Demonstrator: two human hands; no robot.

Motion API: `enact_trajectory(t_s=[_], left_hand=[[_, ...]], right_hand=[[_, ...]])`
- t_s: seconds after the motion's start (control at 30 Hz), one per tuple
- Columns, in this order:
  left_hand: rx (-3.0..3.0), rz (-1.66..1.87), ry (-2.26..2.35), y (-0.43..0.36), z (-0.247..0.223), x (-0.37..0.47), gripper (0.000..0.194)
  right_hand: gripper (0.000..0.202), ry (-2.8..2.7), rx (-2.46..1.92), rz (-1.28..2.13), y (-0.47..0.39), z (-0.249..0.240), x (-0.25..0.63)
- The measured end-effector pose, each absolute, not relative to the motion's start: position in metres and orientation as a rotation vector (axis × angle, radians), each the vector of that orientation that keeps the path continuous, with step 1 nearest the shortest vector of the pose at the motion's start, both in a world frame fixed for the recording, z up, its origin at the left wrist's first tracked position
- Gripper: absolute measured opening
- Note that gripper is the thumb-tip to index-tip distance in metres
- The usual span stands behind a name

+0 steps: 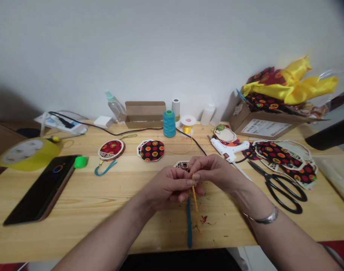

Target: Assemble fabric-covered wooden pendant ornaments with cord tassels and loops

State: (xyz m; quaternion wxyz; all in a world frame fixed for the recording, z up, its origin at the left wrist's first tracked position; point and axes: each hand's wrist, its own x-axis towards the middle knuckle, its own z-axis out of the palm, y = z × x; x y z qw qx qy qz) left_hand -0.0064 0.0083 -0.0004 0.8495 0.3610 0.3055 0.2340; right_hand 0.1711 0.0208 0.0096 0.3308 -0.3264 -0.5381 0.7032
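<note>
My left hand (pixel 174 184) and my right hand (pixel 210 171) meet above the near middle of the table, thumbs and fingertips pinched together. Between them they grip a yellow braided cord (pixel 195 205), whose lower length hangs down toward the table. A blue tassel (pixel 189 226) dangles beside the cord, its upper end hidden by my fingers. Just behind my hands shows part of a pale lattice-cut ornament (pixel 182 165); the rest of it is covered, and I cannot tell whether it is held. Small scraps (pixel 204 219) lie beneath.
Black scissors (pixel 269 177) and a white glue gun (pixel 225 148) lie right of my hands. Patterned ornaments (pixel 152 150), a teal thread cone (pixel 169 124) and a yellow thread spool (pixel 188 122) sit behind. A phone (pixel 43 188) and yellow tape roll (pixel 29 154) are left; a fabric-filled box (pixel 262 122) stands back right.
</note>
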Motion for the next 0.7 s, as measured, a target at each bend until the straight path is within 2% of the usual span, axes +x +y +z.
enact_trajectory(t_s=[0.33,0.7], left_hand=[[0.584,0.593,0.656,0.009,0.005,-0.005,0.012],[0.728,0.745,0.812,0.01,0.0,0.0,0.014]], right_hand=[[0.017,-1.6,-1.101,1.371,0.018,0.011,0.162],[0.013,-1.554,-1.166,1.274,0.017,0.009,0.159]])
